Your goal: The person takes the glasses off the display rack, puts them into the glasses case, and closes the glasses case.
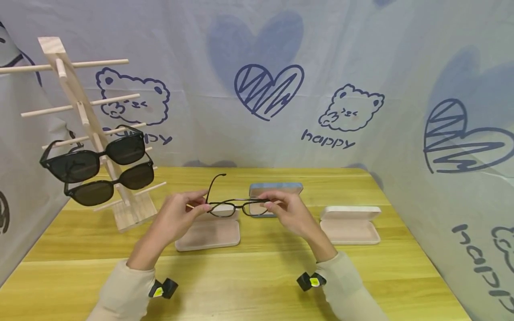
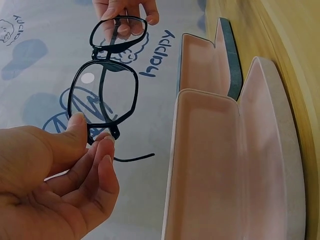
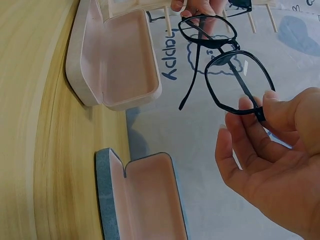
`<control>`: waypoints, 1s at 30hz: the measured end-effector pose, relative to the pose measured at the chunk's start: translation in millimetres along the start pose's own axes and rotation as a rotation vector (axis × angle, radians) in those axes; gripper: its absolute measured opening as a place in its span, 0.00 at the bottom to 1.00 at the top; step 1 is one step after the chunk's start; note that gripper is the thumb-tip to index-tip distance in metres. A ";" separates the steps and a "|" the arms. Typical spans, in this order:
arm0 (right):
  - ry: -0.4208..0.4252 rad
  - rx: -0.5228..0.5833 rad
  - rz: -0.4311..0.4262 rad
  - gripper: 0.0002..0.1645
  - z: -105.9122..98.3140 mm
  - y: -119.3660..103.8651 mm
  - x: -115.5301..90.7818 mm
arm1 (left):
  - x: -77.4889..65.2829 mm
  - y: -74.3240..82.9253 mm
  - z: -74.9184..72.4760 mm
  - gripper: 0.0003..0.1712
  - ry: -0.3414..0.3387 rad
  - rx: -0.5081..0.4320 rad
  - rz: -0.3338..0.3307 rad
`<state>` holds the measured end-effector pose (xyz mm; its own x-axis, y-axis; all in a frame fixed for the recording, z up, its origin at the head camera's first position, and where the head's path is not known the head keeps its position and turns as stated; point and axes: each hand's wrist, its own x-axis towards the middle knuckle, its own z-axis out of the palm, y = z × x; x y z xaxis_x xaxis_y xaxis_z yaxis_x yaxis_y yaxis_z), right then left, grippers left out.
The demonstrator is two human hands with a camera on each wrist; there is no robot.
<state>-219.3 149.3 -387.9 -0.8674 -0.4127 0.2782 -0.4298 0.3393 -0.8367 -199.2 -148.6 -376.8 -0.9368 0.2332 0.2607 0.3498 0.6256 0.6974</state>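
Observation:
A pair of black-framed eyeglasses (image 1: 238, 206) with clear lenses is held up between both hands, above the open cases. My left hand (image 1: 174, 216) pinches one end of the frame by the hinge between thumb and fingers. At the opposite end, my right hand (image 1: 295, 214) grips the other hinge corner the same way. One temple arm (image 1: 211, 185) sticks out on the left side, while the other lies folded across behind the lenses. Below the left hand, a pink-lined glasses case (image 1: 209, 235) lies open. Behind the right hand stands an open blue case (image 1: 295, 187), partly hidden.
Another open pale case (image 1: 349, 232) lies at the right of the wooden table (image 1: 249, 285). On the left rises a wooden peg rack (image 1: 72, 84) carrying two pairs of dark sunglasses (image 1: 82, 166). A printed white cloth (image 1: 192, 53) hangs behind and beside the table.

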 end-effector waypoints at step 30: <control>0.063 -0.017 -0.002 0.13 1.5 3.8 1.6 | -3.9 -2.0 4.1 0.13 0.000 -0.007 0.066</control>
<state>-222.0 148.7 -391.3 -0.8804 -0.3593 0.3094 -0.4353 0.3535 -0.8280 -196.2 -147.7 -381.9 -0.9115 0.2743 0.3064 0.4112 0.6035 0.6831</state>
